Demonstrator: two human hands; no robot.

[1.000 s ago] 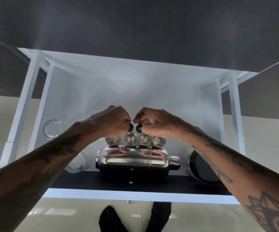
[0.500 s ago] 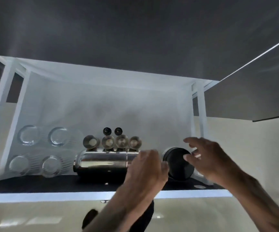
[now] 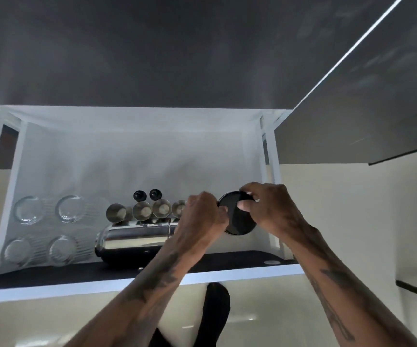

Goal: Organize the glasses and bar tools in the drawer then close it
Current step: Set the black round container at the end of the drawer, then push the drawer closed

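The white drawer (image 3: 137, 281) is pulled open below me. Both my hands hold a round black container (image 3: 237, 221) at the drawer's right end, lifted off the floor: my left hand (image 3: 199, 216) grips its left edge, my right hand (image 3: 270, 209) its top right. To their left a chrome cocktail shaker (image 3: 132, 241) lies on its side. Behind it stands a row of several small metal cups (image 3: 139, 211), with two black stoppers (image 3: 147, 195) further back. Several ribbed clear glasses (image 3: 47, 226) fill the drawer's left end.
A dark countertop (image 3: 177, 51) overhangs the drawer's back. A dark liner (image 3: 240, 261) covers the drawer floor, with a small white disc (image 3: 272, 262) at the right front. My dark-socked feet (image 3: 215, 314) stand on the pale floor below the drawer front.
Both hands left the two black stoppers, moved right and closed on the black container, which now sits higher than before. The view has shifted right.
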